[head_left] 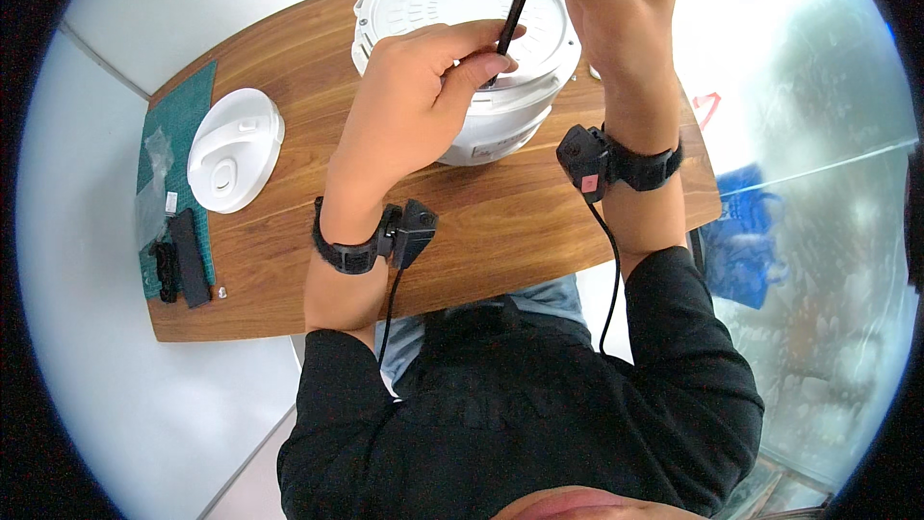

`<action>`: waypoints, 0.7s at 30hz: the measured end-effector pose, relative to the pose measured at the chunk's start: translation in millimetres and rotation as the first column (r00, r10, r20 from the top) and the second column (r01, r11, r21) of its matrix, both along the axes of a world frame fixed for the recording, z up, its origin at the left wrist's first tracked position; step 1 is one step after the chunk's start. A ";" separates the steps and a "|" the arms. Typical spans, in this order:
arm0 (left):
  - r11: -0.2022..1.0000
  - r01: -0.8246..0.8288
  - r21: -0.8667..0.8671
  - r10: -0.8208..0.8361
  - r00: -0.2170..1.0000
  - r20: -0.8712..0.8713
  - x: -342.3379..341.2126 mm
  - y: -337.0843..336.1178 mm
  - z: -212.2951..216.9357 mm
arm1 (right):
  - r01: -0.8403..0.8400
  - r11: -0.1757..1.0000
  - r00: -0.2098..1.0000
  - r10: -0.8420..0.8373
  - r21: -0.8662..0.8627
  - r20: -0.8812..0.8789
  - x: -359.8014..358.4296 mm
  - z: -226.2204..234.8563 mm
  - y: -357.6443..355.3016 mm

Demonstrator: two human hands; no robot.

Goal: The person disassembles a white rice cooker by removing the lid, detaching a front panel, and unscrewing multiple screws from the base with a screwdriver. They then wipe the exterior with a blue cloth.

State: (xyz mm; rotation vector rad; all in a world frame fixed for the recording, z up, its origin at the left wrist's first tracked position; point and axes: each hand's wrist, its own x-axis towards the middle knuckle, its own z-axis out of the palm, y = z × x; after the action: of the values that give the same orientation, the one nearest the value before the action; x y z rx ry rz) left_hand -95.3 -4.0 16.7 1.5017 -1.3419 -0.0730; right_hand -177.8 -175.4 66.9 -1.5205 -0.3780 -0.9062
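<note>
A white, round appliance [510,125] stands at the far side of the wooden table, its broad disc-shaped face with slots and a dark oval opening turned up. My right hand [621,0] grips the grey handle of a screwdriver [517,8] above it. The dark shaft slants down to the near rim of the appliance. Low on that shaft, the thumb and fingers of my left hand [399,101] pinch it close to the tip. The tip is at the rim, but whether it sits in a screw cannot be made out.
A white oval cover [236,149] with a raised grip lies at the left, partly over a green cutting mat [197,96]. Near it are a clear plastic bag [152,178], black strap-like pieces [190,260] and a small metallic bit [222,293]. A blue bag [746,236] is beyond the table's right edge.
</note>
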 end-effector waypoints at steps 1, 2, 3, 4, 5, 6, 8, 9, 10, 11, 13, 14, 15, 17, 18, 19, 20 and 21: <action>0.999 -0.003 0.043 0.003 1.000 0.004 -1.0 1.2 3.5 | -0.036 0.999 0.999 0.036 0.002 -0.025 -1.7 2.5 1.2; 0.996 -0.003 0.085 0.002 1.000 0.012 -2.4 2.0 5.7 | -0.067 0.998 0.997 0.067 0.004 -0.047 -5.9 8.3 4.2; 0.997 -0.009 0.078 0.010 1.000 -0.007 -3.7 2.6 5.7 | -0.099 0.995 0.993 0.099 0.005 -0.070 -8.9 11.4 6.0; 0.997 -0.015 0.070 0.017 1.000 -0.026 -4.9 3.0 5.2 | -0.174 0.985 0.984 0.174 0.012 -0.025 -7.7 9.1 4.9; 0.998 -0.022 0.062 0.025 0.999 -0.042 -5.9 3.0 5.1 | -0.249 0.968 0.968 0.249 0.012 0.022 -4.1 5.5 3.0; 0.998 -0.034 0.046 0.037 0.997 -0.061 -6.6 2.5 4.3 | -0.322 0.947 0.945 0.321 0.008 0.069 -2.1 3.8 2.8; 0.998 -0.058 0.018 0.059 0.992 -0.107 -8.2 0.4 1.9 | -0.239 0.971 0.971 0.239 0.021 0.012 -2.7 4.5 6.4; 0.997 -0.078 0.008 0.078 0.992 -0.104 -9.0 -0.7 2.1 | -0.196 0.980 0.980 0.196 0.028 -0.020 -3.3 4.6 7.4; 0.995 -0.097 -0.002 0.097 0.990 -0.101 -9.3 -1.6 2.9 | -0.158 0.987 0.987 0.158 -0.018 -0.025 -1.2 5.3 4.0; 0.993 -0.119 -0.011 0.117 0.988 -0.101 -9.2 -2.4 3.4 | -0.088 0.996 0.994 0.086 -0.020 -0.073 -4.9 10.6 10.0; 0.993 -0.121 0.011 0.122 0.981 -0.149 -6.7 -2.2 1.1 | 0.037 0.998 0.987 -0.043 -0.044 -0.157 -12.9 21.6 23.8; 0.993 -0.120 0.020 0.122 0.978 -0.172 -5.8 -2.2 0.6 | 0.095 0.993 0.976 -0.106 -0.067 -0.192 -15.3 25.0 24.2; 0.993 -0.117 0.027 0.120 0.977 -0.177 -5.6 -1.9 0.9 | 0.150 0.984 0.960 -0.167 -0.092 -0.225 -17.3 28.3 26.3; 0.993 -0.114 0.038 0.119 0.975 -0.186 -5.0 -2.1 3.1 | 0.208 0.972 0.942 -0.229 -0.110 -0.246 -15.9 28.6 27.2; 0.994 -0.109 0.031 0.113 0.980 -0.162 -4.1 -2.5 2.6 | 0.212 0.972 0.943 -0.231 -0.101 -0.241 -15.6 29.1 26.6; 0.994 -0.105 0.024 0.108 0.985 -0.137 -3.1 -2.8 1.4 | 0.166 0.985 0.962 -0.173 -0.053 -0.210 -16.1 28.3 25.3; 0.995 -0.100 0.015 0.101 0.989 -0.113 -2.1 -2.9 0.1 | 0.114 0.993 0.976 -0.115 -0.016 -0.184 -15.5 26.5 24.7; 0.998 -0.060 -0.008 0.058 0.988 -0.145 -1.8 -3.4 0.6 | 0.059 0.998 0.986 -0.055 0.019 -0.154 -15.3 25.2 23.9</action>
State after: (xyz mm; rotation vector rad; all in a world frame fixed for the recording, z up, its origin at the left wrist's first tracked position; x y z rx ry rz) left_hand -97.1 -7.4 17.3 1.4953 -1.1795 -0.1329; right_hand -193.1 -151.4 92.0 -1.5749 -0.2124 -0.8288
